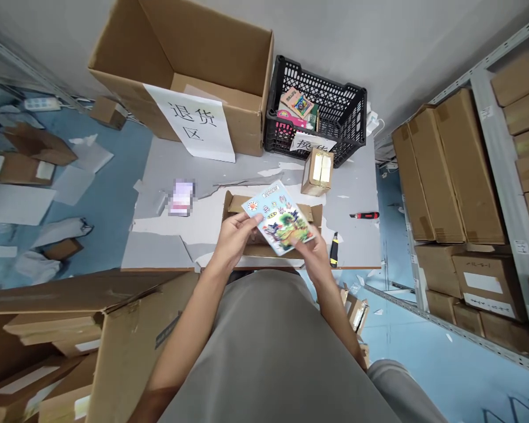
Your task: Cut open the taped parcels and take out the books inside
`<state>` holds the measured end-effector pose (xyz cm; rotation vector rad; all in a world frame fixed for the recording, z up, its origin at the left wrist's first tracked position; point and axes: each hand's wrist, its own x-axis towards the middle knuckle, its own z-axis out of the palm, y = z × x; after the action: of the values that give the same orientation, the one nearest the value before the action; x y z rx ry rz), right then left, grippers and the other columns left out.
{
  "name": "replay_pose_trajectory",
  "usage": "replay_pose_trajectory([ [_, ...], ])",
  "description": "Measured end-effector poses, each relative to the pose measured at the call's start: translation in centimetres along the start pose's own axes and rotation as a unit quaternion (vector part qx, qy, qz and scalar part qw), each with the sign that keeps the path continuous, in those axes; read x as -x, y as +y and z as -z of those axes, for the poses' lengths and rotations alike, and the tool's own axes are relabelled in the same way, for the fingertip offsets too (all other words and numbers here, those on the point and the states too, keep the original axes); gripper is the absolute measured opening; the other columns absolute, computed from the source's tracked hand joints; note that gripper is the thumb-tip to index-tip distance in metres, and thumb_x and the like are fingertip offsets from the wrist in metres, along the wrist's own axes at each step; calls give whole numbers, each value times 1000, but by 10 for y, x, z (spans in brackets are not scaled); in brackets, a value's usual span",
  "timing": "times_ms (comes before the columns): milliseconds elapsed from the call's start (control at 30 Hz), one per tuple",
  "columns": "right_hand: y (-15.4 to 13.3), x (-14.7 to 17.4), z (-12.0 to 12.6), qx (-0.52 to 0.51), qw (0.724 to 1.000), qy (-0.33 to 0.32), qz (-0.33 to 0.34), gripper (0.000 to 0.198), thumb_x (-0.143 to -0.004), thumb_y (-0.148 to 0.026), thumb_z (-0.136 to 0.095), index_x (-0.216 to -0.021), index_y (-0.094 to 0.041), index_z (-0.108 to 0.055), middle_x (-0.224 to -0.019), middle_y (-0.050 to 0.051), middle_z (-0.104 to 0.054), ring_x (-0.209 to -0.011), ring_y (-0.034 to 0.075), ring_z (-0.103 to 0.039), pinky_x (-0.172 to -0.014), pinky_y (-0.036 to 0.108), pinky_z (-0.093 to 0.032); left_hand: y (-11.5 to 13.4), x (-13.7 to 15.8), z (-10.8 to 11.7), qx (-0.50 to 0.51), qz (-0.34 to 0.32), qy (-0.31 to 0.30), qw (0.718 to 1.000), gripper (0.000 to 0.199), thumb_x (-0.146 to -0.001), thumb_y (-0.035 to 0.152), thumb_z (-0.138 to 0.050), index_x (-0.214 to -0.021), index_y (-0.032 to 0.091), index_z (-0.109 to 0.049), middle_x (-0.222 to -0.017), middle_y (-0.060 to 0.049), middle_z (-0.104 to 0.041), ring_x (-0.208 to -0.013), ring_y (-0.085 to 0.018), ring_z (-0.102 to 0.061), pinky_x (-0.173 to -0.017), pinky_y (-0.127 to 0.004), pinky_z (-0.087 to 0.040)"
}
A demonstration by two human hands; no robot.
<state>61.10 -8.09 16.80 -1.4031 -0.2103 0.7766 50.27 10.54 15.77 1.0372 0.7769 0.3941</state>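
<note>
A thin booklet (277, 217) with a colourful cartoon cover is tilted above the table, held between both hands. My left hand (238, 232) pinches its left edge, thumb on the front. On its lower right side, my right hand (312, 248) grips it with the thumb over the cover. Directly beneath lies an open, shallow cardboard box (235, 205), mostly hidden by the booklet and hands. A yellow-and-black box cutter (334, 249) lies right of my right hand, and a red-and-black box cutter (365, 215) is farther right.
A large open carton (247, 126) with a paper sign stands at the back left. Beside it, a black plastic crate (344, 100) holds small packs. A small taped box (317, 171) sits before the crate. Shelves of cartons (449, 170) line the right; another open carton (132, 341) is lower left.
</note>
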Motion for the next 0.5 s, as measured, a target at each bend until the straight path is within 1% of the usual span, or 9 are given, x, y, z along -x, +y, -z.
replay_pose_trajectory([
  [67,2,3,1,45,997,-63,-11,49,-80,-56,-100,-112,-27,-77,-111,5,-84,-111,28,-81,-99,41,-69,7,-1,0,12,-6,29,999,61,-64,66,-104,-94,16,-86,-96,-11,-85,-87,-24,-75,-78,-34,-59],
  [133,1,4,1,68,994,-85,-6,46,-85,-61,-96,-111,-27,-78,-102,4,-84,-100,25,-82,-90,39,-70,15,-1,3,-1,-4,36,999,59,-60,62,-107,-90,16,-84,-90,-9,-84,-85,-24,-75,-77,-33,-60],
  [200,0,3,1,75,994,-78,7,43,-91,-66,-89,-106,-27,-79,-93,4,-83,-87,23,-81,-81,38,-69,22,-1,7,-12,3,37,999,59,-57,62,-109,-87,17,-83,-85,-8,-82,-81,-24,-75,-73,-33,-59],
  [233,-1,3,0,77,994,-70,13,42,-93,-67,-86,-104,-27,-79,-91,4,-83,-83,22,-80,-79,37,-69,24,-1,7,-14,6,38,999,60,-57,62,-109,-87,17,-83,-83,-7,-82,-79,-23,-74,-72,-33,-59],
  [300,-2,3,-3,79,995,-49,25,42,-97,-67,-81,-107,-27,-80,-92,4,-83,-83,21,-80,-80,38,-69,25,0,7,-11,9,42,999,60,-57,64,-108,-86,18,-82,-80,-6,-81,-78,-23,-75,-72,-32,-60],
  [400,1,0,-7,91,995,-11,39,43,-93,-64,-86,-114,-27,-80,-98,5,-83,-89,21,-79,-85,37,-69,21,2,2,2,2,52,999,60,-59,65,-107,-88,19,-81,-82,-6,-81,-83,-24,-76,-76,-33,-62],
  [467,7,-2,-8,106,993,11,51,45,-88,-60,-91,-116,-26,-78,-100,5,-81,-89,20,-78,-85,36,-68,17,3,0,14,4,53,998,61,-59,64,-108,-90,19,-80,-85,-6,-82,-86,-24,-77,-79,-34,-62],
  [500,10,-3,-9,117,991,21,57,44,-88,-57,-91,-117,-26,-77,-100,5,-81,-89,20,-78,-84,35,-68,16,4,-1,19,6,51,999,61,-59,64,-108,-91,20,-80,-86,-6,-82,-87,-25,-77,-80,-34,-63],
])
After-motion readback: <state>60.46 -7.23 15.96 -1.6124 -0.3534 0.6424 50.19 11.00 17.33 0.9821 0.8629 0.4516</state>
